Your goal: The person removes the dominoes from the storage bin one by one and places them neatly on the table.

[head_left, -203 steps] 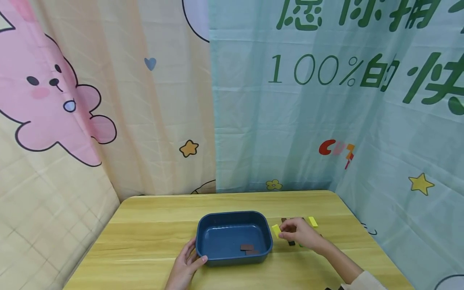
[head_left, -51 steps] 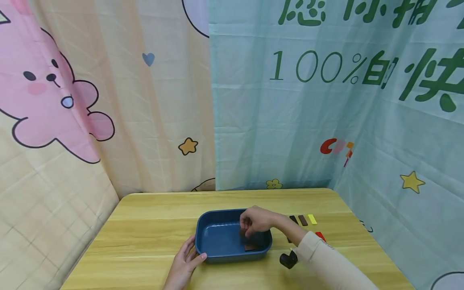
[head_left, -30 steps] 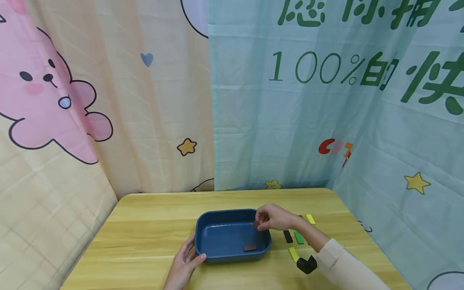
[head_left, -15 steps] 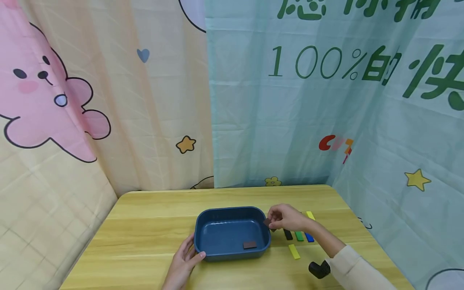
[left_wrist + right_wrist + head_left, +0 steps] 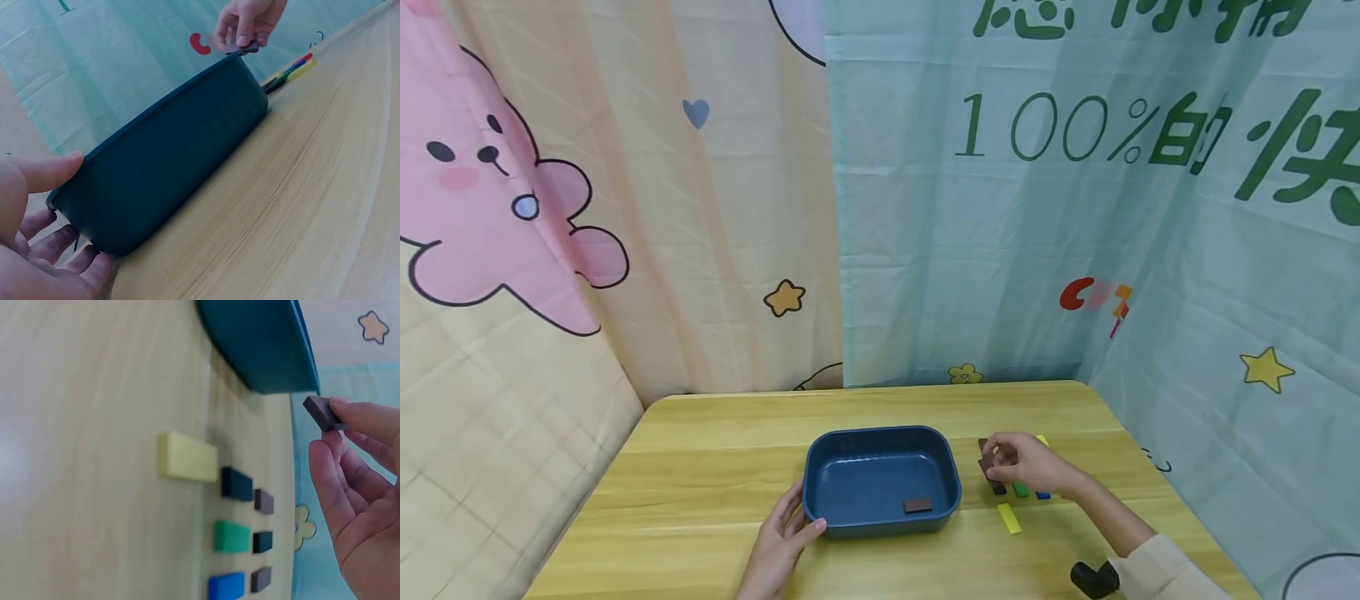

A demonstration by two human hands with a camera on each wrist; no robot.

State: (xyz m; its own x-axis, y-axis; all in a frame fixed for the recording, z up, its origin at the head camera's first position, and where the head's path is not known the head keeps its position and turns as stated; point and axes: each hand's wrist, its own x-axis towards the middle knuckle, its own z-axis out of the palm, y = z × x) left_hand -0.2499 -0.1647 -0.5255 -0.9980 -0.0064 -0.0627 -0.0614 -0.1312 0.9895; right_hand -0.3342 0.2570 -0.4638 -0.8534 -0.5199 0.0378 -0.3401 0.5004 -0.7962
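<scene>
In the head view a dark blue rectangular box (image 5: 880,527) sits on the table. My left hand (image 5: 779,537) grips its near left corner, thumb at the rim and fingers along the outer wall, as the left wrist view also shows. One brown block (image 5: 917,505) lies inside, toward the right. Right of the box, above the table, my right hand (image 5: 1030,462) pinches another brown block (image 5: 323,414) between thumb and fingers. Below it are a black block (image 5: 998,489), a green block (image 5: 1020,490), a blue block (image 5: 226,586) and a yellow block (image 5: 1009,518) set nearer.
Farther back stand a brown block (image 5: 264,501), a black block (image 5: 262,542), another brown block (image 5: 261,579) and a yellow one, partly hidden in the head view. Printed curtains (image 5: 925,250) hang behind the wooden table (image 5: 715,467). A black device (image 5: 1093,579) is at the right sleeve.
My right hand, earlier holding a yellow block, later reached into the box, took out one of two brown blocks and carried it right, over the table blocks. The left hand stays on the box.
</scene>
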